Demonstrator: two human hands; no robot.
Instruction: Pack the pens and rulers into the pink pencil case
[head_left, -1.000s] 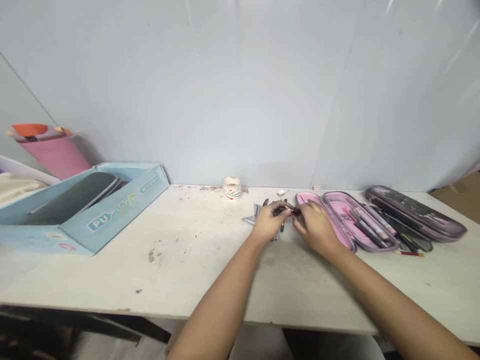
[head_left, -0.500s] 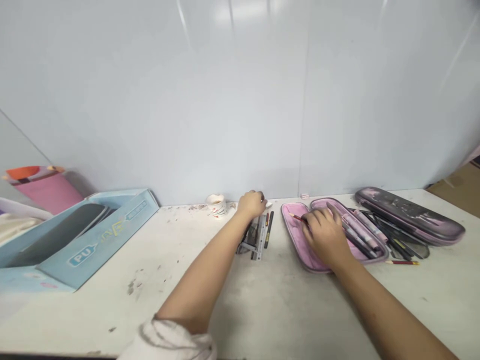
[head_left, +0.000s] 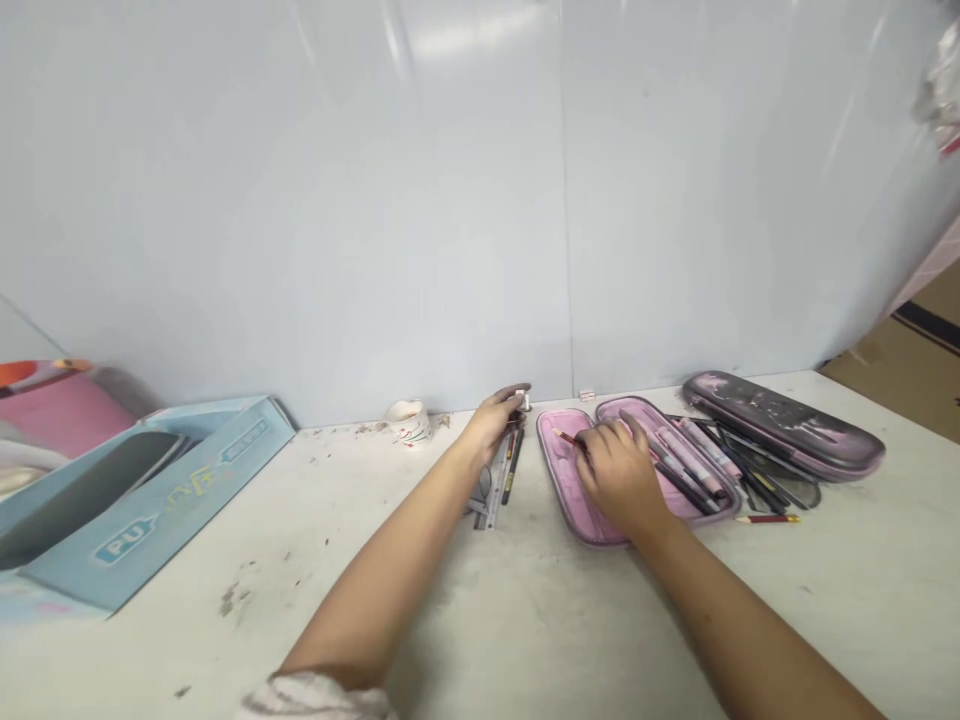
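My left hand [head_left: 491, 422] pinches a small white eraser [head_left: 523, 399] near the wall. Below that hand, a clear ruler [head_left: 495, 490], a grey set square [head_left: 480, 488] and a black pencil [head_left: 514, 465] lie on the table, partly covered by it. In my right hand [head_left: 619, 470] is a dark red pencil [head_left: 568, 438], its tip pointing left. That hand is over an open pink pencil case [head_left: 559, 480], which holds several pens and pink-and-white markers [head_left: 686, 470] on its right side.
A closed dark pencil case [head_left: 784, 425] lies at the right, beside black pens and a red pencil [head_left: 769, 519]. A paper cup [head_left: 409, 422] and a pinkish eraser [head_left: 586, 396] stand by the wall. At the left is a blue box [head_left: 161, 510] with a dark object inside.
The view has turned right, so everything appears further left. My left hand has shifted slightly right relative to the pencils, the white eraser now showing in its fingers. My right hand keeps the pencil.
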